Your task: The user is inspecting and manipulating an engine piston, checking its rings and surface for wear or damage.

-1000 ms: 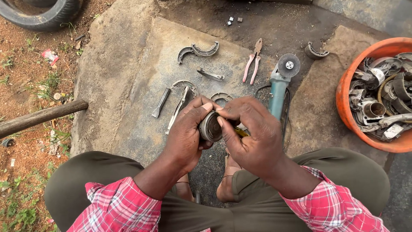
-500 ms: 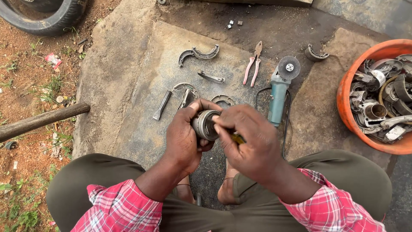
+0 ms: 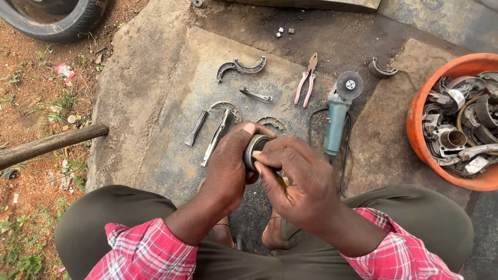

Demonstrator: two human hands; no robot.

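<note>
Head view shows the left hand [image 3: 228, 166] curled around a short round metal ring part [image 3: 254, 150], thumb over its far rim. Its round faces point left and right, so its short axis lies roughly level across the scene. The right hand [image 3: 301, 186] presses fingertips [image 3: 259, 161] against the ring's near right face, pinching something thin and yellowish there, too hidden to identify. Both hands hover above a stone slab [image 3: 171, 155]. Beyond lie a teal angle grinder [image 3: 337, 116], pink-handled pliers [image 3: 306, 80] and a curved brake shoe [image 3: 244, 67]; an orange tub [image 3: 420, 140] of metal parts stands far right.
</note>
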